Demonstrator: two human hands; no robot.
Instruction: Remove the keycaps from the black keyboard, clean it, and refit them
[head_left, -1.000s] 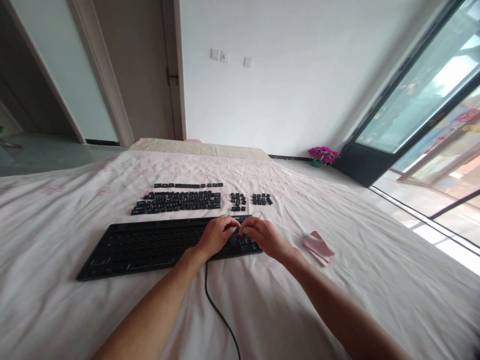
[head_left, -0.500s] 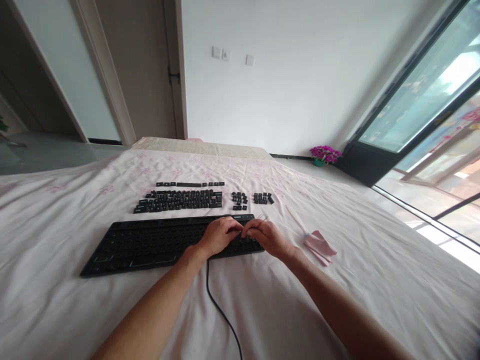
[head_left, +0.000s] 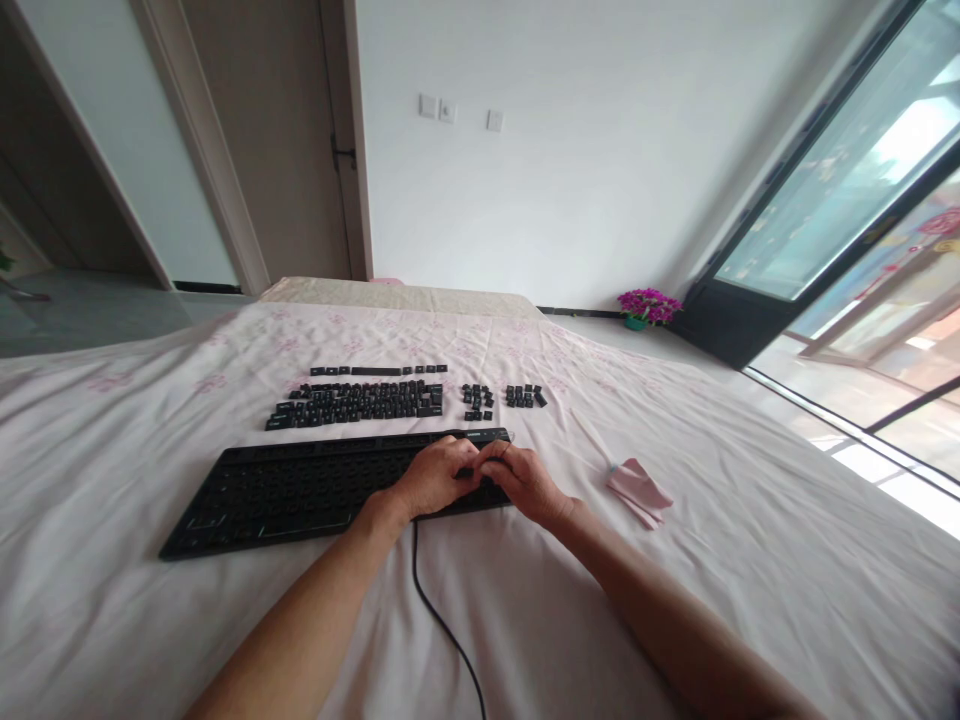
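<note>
A black keyboard (head_left: 300, 490) lies on the bed with many of its keycaps off. Over its right end my left hand (head_left: 441, 472) is closed, fingers bent down among the keys; whatever is between the fingertips is hidden. My right hand (head_left: 523, 480) meets it there, thumb and forefinger pinched. Faint thin wire loops (head_left: 511, 437) stick out beyond the right fingers, seemingly part of a small wire tool. Behind the keyboard, loose black keycaps (head_left: 360, 402) are laid out in rows, with smaller groups (head_left: 477, 400) to the right.
A folded pink cloth (head_left: 640, 492) lies right of the keyboard, beside a thin pale stick (head_left: 594, 437). The keyboard's black cable (head_left: 442, 620) runs toward me over the wrinkled bedsheet (head_left: 720, 480). Purple flowers (head_left: 649, 306) stand on the floor by the glass door.
Both hands have shifted slightly left over the keyboard's right end, the right hand more. The wire loops show less beyond the right fingers. The keycap rows look the same.
</note>
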